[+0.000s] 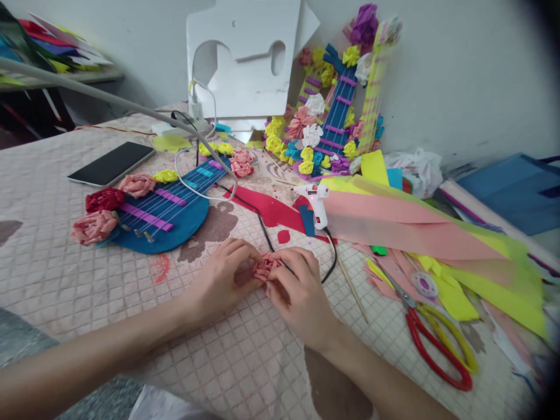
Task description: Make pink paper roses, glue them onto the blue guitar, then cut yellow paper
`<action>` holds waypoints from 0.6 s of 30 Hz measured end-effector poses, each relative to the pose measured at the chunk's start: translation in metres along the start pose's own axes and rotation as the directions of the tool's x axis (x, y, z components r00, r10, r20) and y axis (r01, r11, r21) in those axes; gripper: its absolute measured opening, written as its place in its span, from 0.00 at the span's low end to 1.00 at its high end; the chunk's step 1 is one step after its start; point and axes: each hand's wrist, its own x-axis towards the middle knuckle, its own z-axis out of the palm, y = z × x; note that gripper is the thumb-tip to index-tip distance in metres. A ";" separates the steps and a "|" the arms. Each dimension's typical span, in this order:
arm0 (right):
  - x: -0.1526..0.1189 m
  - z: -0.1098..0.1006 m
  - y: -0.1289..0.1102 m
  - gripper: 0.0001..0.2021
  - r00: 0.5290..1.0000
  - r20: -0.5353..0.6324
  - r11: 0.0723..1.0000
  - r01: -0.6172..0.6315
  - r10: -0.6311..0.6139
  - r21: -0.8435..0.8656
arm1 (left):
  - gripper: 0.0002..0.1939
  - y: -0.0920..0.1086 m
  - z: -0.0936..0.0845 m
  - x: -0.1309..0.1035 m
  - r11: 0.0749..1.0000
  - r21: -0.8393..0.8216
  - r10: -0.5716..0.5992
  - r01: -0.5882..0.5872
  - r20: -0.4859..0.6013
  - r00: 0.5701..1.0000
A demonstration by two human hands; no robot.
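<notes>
Between my two hands is a pink fabric or paper flower [265, 267], held just above the quilted tablecloth. The fingers of my left hand [227, 271] pinch its left side. From the right, my right hand [297, 286] grips the flower with thumb and fingertips, hiding part of it. A blue guitar-shaped craft piece [184, 210] lies to the left, with purple strips, strings and a dark red flower [105, 200] and pink flowers along its edge. Beyond my right hand stands a white hot glue gun [318, 204], its black cord running close by my hands.
Red-and-yellow-handled scissors [431, 332] and a wooden stick [350, 280] lie to the right. Pink and yellow sheets [406, 221] spread behind them. A phone [111, 164] rests at the left. Another flowered blue guitar [339, 111] leans against the wall. A white cable arcs across the upper left.
</notes>
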 end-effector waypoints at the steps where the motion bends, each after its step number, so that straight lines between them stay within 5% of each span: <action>1: 0.000 0.000 0.000 0.08 1.000 0.004 1.000 -0.010 0.010 0.010 | 0.06 0.000 0.000 0.000 1.000 -0.001 0.006 -0.006 -0.002 1.000; 18: 0.003 0.005 0.005 0.14 0.997 0.002 0.991 -0.072 0.072 0.113 | 0.06 0.002 -0.002 0.000 1.000 -0.011 -0.004 0.004 0.011 1.000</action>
